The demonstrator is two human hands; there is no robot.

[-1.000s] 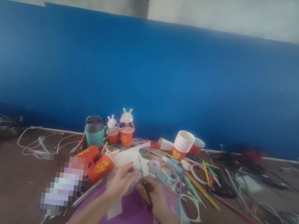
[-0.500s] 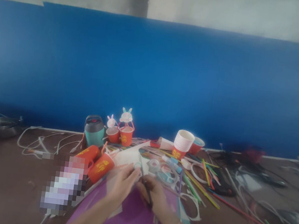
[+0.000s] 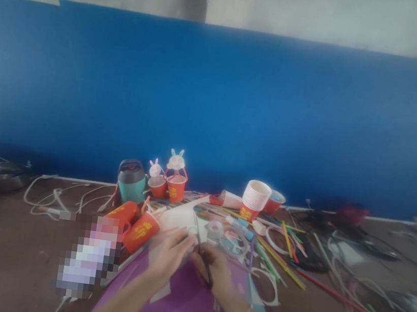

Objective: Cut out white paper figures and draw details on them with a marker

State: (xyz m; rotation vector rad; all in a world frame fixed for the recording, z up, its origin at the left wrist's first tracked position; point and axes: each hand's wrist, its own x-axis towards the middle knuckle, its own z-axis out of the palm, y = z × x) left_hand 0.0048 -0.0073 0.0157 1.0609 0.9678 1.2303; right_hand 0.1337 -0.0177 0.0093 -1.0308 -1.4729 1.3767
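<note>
My left hand (image 3: pixel 170 256) is closed, its thumb and fingers pinching a small piece of white paper (image 3: pixel 192 231) with a pale greenish outline on it. My right hand (image 3: pixel 216 269) is wrapped round a pair of scissors (image 3: pixel 207 274) with dark handles. Their thin blades point up and away, beside the paper at my left fingertips. Both hands are over a purple sheet (image 3: pixel 177 305) scattered with white scraps. Just beyond the fingers lies a larger white sheet (image 3: pixel 177 218). The exact contact between blades and paper is blurred.
Two red paper cups (image 3: pixel 142 233) lie left of my hands. Behind stand a teal jar (image 3: pixel 131 187), a red cup with a rabbit figure (image 3: pixel 176 188) and a cup stack (image 3: pixel 255 198). Tape rolls (image 3: pixel 215 229), coloured sticks (image 3: pixel 281 263) and cables (image 3: pixel 363 294) spread rightward.
Almost nothing differs. Both hands keep the same hold and place, and the whole view has shifted only very slightly.
</note>
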